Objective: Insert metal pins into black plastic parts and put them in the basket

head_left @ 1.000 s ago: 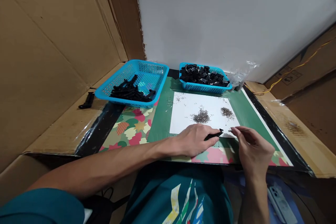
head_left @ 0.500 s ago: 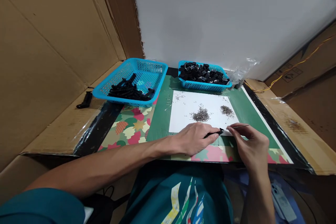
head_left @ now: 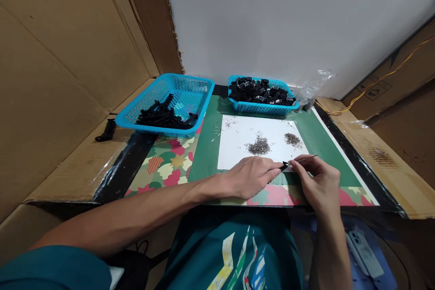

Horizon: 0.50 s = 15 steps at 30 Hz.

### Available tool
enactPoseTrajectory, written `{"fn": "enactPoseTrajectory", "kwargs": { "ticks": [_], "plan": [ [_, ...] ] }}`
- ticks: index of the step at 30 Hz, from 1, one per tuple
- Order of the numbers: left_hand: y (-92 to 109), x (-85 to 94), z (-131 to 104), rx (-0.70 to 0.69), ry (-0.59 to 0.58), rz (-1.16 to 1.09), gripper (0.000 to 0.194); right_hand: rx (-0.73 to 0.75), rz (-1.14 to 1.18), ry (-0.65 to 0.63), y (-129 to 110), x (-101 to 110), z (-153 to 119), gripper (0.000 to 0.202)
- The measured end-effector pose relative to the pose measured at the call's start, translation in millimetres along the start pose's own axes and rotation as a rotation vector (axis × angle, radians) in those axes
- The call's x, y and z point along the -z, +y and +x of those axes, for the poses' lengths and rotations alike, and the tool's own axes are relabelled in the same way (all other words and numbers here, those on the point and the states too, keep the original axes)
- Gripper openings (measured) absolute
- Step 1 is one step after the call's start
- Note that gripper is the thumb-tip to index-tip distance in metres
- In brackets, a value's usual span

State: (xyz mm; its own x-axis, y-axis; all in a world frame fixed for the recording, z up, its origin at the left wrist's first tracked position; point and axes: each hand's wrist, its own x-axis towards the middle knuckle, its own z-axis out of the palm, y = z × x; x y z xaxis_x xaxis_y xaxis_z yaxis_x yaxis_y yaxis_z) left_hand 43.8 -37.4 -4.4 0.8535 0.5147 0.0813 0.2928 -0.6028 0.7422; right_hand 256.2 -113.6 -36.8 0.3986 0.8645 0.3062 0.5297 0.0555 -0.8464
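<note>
Over the near edge of the white sheet (head_left: 228,156), my left hand (head_left: 250,176) grips a black part (head_left: 284,166), while my right hand (head_left: 316,177) pinches a thin rod (head_left: 310,158) beside it, which may slip away if my pinch is too weak.

The left arm (head_left: 152,205) stretches rightward, the left hand (head_left: 251,176) palm down and pinching, just beside the right hand (head_left: 318,183), also pinching.

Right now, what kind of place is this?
Probably a little workshop spot for handwork. A blue basket holds lots of black pieces, tiny metal-looking bits lie heaped on white paper, and the person's left hand grips a small black part.
</note>
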Motion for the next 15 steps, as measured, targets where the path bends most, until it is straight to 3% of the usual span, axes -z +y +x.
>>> {"fn": "enactPoseTrajectory", "kwargs": {
  "ticks": [11,15],
  "plan": [
    [-4,0.4,-1,-0.033,-0.019,0.016,0.047,0.047,-0.128,-0.036,-6,-3,3,0.022],
    [-1,3.4,0,-0.001,0.028,-0.11,0.046,-0.011,0.009,-0.014,-12,-4,5,0.023]
  ]
}}
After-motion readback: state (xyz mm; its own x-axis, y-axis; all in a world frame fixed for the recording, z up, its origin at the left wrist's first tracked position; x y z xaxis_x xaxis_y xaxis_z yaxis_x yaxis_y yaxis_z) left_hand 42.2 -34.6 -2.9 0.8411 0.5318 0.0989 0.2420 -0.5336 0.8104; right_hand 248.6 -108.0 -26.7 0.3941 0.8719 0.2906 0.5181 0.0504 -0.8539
